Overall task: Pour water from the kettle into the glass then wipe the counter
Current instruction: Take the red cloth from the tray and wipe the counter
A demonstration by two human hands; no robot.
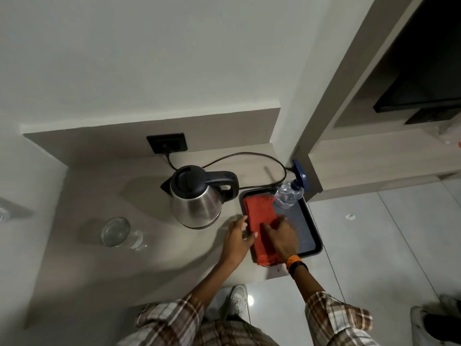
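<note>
A steel kettle (197,198) with a black lid and handle stands on its base in the middle of the beige counter (99,191). A clear glass (117,232) stands to its left. A folded red cloth (259,216) lies in a black tray (309,221) to the kettle's right. My left hand (237,236) rests with spread fingers on the cloth's left edge. My right hand (282,236) presses down on the cloth's middle with bent fingers.
A clear plastic bottle with a blue cap (289,193) stands at the tray's far corner. The kettle's cord (249,156) loops along the back to a black wall socket (167,143). The counter ends just right of the tray, with tiled floor (374,233) beyond.
</note>
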